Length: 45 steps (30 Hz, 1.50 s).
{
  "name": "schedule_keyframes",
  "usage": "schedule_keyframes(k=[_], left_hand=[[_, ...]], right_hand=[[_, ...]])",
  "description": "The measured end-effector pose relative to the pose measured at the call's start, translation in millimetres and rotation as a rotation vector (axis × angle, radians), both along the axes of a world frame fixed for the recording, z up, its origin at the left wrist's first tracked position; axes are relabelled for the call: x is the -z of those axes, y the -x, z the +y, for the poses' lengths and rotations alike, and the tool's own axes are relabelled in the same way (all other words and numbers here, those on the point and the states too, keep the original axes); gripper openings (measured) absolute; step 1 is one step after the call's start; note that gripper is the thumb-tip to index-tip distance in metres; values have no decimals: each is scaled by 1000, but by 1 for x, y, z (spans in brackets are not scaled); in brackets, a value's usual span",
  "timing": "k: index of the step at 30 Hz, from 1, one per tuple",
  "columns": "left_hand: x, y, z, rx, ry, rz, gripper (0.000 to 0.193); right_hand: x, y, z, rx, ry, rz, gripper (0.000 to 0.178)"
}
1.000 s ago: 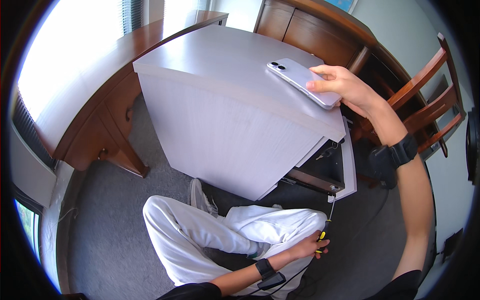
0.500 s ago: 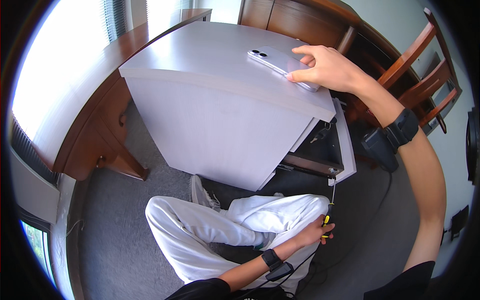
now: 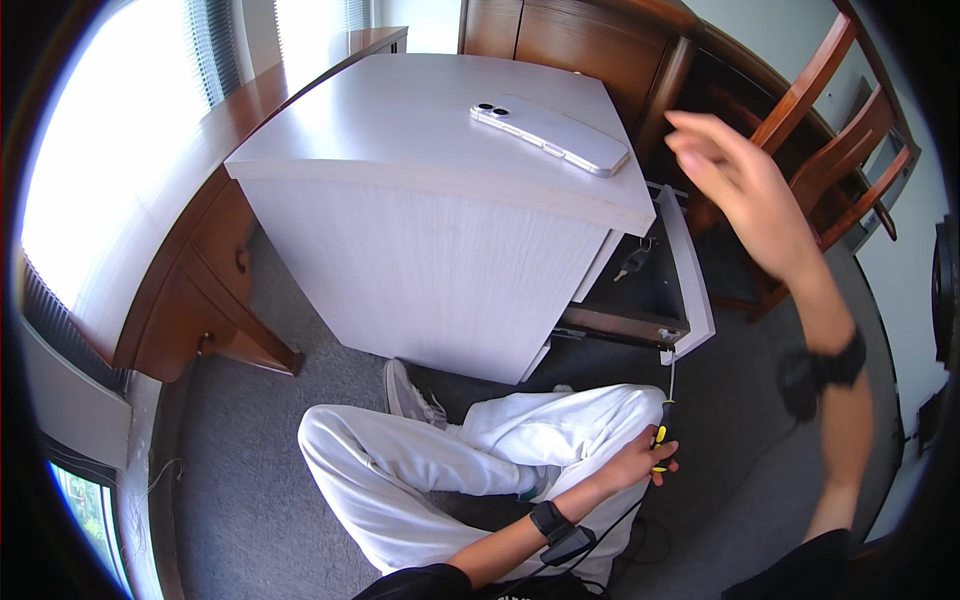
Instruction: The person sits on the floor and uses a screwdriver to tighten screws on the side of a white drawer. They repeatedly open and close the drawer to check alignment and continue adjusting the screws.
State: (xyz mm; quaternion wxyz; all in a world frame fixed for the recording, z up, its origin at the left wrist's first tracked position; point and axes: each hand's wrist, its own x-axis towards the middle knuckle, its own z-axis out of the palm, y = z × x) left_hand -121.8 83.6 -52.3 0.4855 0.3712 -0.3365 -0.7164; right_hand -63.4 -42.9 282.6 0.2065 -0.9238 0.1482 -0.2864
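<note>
My left hand (image 3: 638, 460) is closed around the black and yellow handle of a screwdriver (image 3: 662, 433), beside my knee. The screwdriver's thin shaft points up, its tip at the lower corner of a pulled-out drawer (image 3: 697, 285). That drawer belongs to a pale grey wood-grain cabinet (image 3: 410, 245). Raised to the right of the cabinet top, my right hand (image 3: 750, 200) is blurred by motion; its fingers are stretched out and hold nothing. A light-coloured phone (image 3: 560, 138) lies on the cabinet top, camera side up. Keys (image 3: 632, 262) hang at the drawer's opening.
My crossed legs in white trousers (image 3: 400, 475) are in front of the cabinet, on grey carpet (image 3: 235, 450). A brown wooden desk (image 3: 200, 230) runs along the window at left. Behind, at right, stand dark wooden furniture (image 3: 590, 45) and a wooden chair (image 3: 850, 140). A cable trails near my left wrist.
My right hand has left the phone and moved right and slightly down, away from the cabinet top. The left hand keeps the screwdriver at the drawer's corner.
</note>
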Motion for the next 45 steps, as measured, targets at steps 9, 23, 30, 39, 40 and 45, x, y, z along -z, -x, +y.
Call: schedule_keyframes(k=[9, 23, 30, 39, 40, 45], left_hand=[[-14, -6, 5, 35, -43, 181, 45], [-20, -13, 10, 26, 1, -41, 34], [-35, -21, 7, 3, 103, -318, 49], [-91, -118, -34, -536, 609, -1214, 27], [-92, -122, -42, -574, 691, -1350, 34], [-79, -117, -82, -635, 926, -1679, 59]], right_hand=[[140, 168, 83, 352, -265, -231, 46], [267, 193, 136, 693, -407, -39, 57], [274, 183, 134, 675, -562, -201, 46], [282, 181, 137, 759, -601, -209, 46], [284, 181, 138, 765, -546, -196, 46], [293, 181, 144, 826, -378, -166, 45]])
